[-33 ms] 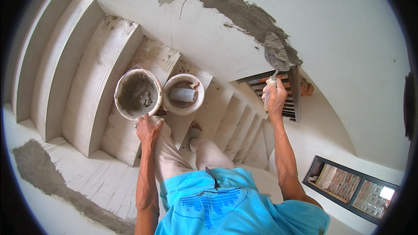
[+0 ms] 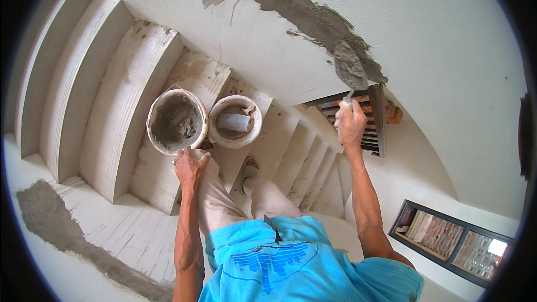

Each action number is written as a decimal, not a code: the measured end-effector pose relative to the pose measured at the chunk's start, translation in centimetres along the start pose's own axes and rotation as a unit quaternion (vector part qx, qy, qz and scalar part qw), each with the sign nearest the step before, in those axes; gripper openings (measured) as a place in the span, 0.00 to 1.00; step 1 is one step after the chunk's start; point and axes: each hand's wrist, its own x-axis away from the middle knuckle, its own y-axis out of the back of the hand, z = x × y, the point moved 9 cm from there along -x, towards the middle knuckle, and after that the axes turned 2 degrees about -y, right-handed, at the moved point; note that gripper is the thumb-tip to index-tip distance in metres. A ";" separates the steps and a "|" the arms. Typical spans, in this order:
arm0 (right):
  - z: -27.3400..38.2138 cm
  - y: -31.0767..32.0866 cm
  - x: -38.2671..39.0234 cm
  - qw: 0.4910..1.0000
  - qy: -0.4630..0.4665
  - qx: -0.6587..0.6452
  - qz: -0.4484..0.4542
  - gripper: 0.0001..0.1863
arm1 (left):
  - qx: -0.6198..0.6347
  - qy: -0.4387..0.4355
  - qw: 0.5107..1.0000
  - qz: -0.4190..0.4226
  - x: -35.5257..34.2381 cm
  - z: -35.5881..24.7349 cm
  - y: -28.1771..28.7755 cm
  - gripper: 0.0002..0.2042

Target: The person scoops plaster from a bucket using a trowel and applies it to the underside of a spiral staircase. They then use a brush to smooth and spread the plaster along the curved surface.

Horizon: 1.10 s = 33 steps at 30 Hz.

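Slightly leftward since the earlier frame, our right hand (image 2: pixel 351 126) has carried the trowel with a pale handle and a mortar-coated metal blade (image 2: pixel 350 66); our left hand (image 2: pixel 191 169) and both buckets have stayed put. We hold the trowel's handle in a closed right fist, fingers wrapped around it, with the blade pointing up and away from us. That blade lies over the lower end of a rough grey band of mortar (image 2: pixel 302 11) running along the smooth white wall (image 2: pixel 430 39); we cannot tell whether it presses on the surface. Just behind our right hand stands a dark slatted frame (image 2: pixel 379 123).

Our left hand has its fingertips at the near rim of a round, whitish bucket smeared with mortar (image 2: pixel 157 144), and wet grey mortar (image 2: pixel 184 126) lies inside it. We cannot tell how firmly those fingers grip the rim. Just beside it, to the right, sits a smaller round, whitish bucket (image 2: pixel 259 126) with a pale cylindrical object (image 2: pixel 234 122) lying inside. Both buckets sit on the pale, stained stairs (image 2: pixel 137 72), beyond our knees.
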 end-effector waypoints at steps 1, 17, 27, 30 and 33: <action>0.4 -0.9 -0.4 1.000 0.000 0.007 0.011 0.10 | 0.000 0.002 1.000 0.010 0.1 -0.2 0.0 0.38; 0.0 -1.6 -0.2 1.000 0.003 -0.012 -0.013 0.08 | -0.012 0.039 0.999 0.018 0.0 0.3 0.5 0.38; 2.0 -6.3 -3.6 0.999 0.002 -0.037 0.021 0.08 | -0.035 0.000 0.999 0.000 -0.3 0.8 -1.0 0.40; -1.4 -3.3 -1.9 0.996 -0.048 -0.070 0.002 0.09 | -0.025 0.015 1.000 0.008 0.0 0.4 -0.5 0.40; -3.4 -1.9 0.4 0.994 -0.061 -0.089 -0.003 0.10 | -0.011 0.024 0.999 0.023 0.1 0.0 -0.1 0.40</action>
